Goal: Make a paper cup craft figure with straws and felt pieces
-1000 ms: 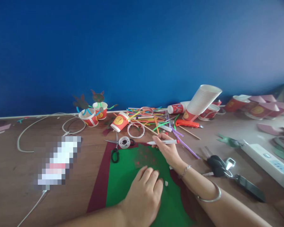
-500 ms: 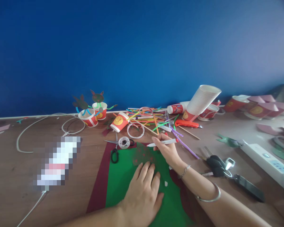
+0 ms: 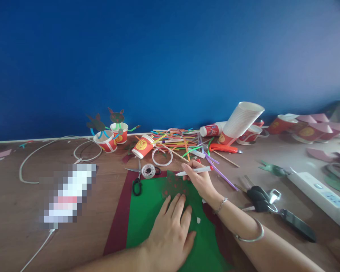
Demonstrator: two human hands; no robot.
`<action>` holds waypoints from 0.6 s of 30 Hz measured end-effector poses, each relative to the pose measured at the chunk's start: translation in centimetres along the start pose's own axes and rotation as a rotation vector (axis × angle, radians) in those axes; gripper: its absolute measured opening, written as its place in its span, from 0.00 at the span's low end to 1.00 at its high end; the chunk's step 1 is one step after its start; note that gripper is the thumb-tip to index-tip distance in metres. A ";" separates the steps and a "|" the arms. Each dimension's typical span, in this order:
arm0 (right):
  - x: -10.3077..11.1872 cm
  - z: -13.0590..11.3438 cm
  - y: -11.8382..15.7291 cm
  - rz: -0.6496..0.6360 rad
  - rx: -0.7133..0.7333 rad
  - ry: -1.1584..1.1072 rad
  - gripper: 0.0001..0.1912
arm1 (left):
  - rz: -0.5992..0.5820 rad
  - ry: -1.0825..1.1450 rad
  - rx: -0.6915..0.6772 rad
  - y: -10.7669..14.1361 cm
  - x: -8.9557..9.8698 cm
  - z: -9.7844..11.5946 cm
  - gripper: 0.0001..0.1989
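Observation:
My left hand (image 3: 171, 230) lies flat, fingers a little apart, on a green sheet (image 3: 143, 215). Its fingertips touch the lower edge of a small dark green cutout (image 3: 172, 186) with red marks on it. In my right hand (image 3: 200, 179) is a white marker (image 3: 197, 171) with a red end, its tip at the cutout's upper right part. Under the green sheet lies a dark red sheet (image 3: 117, 226). Black-handled scissors (image 3: 137, 181) and a tape roll (image 3: 148, 171) rest at the sheets' upper left.
Behind are colourful pipe cleaners (image 3: 178, 141), a tipped cup (image 3: 143, 146) and a leaning cup stack (image 3: 239, 121). Two decorated cups (image 3: 106, 141) stand back left. A blurred phone (image 3: 73, 196) lies left; keys (image 3: 257, 198) and a power strip (image 3: 323, 194) lie right.
The cutout has shifted slightly to the right, and more red marks show on it. Both hands have stayed nearly in place.

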State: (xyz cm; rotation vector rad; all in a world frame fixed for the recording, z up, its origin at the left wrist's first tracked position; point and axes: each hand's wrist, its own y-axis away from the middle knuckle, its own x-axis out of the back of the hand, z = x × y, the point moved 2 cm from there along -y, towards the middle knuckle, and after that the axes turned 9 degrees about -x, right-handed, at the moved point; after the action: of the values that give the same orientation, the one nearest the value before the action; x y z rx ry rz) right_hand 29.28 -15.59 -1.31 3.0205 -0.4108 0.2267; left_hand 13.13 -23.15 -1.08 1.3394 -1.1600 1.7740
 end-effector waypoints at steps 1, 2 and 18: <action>0.0 0.1 0.0 0.001 -0.004 -0.004 0.20 | -0.001 -0.005 0.000 0.0 0.1 0.0 0.24; 0.0 0.1 0.0 0.002 -0.009 -0.009 0.20 | -0.004 -0.013 0.005 0.0 0.1 0.1 0.24; 0.2 -0.1 -0.2 0.074 0.033 -0.094 0.18 | -0.053 -0.071 0.068 0.1 0.0 0.3 0.27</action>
State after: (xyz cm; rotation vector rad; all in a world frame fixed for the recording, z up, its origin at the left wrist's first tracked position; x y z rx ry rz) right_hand 29.48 -15.42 -1.19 3.0599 -0.5323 0.0981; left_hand 13.18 -23.44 -1.05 1.4703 -1.1002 1.7549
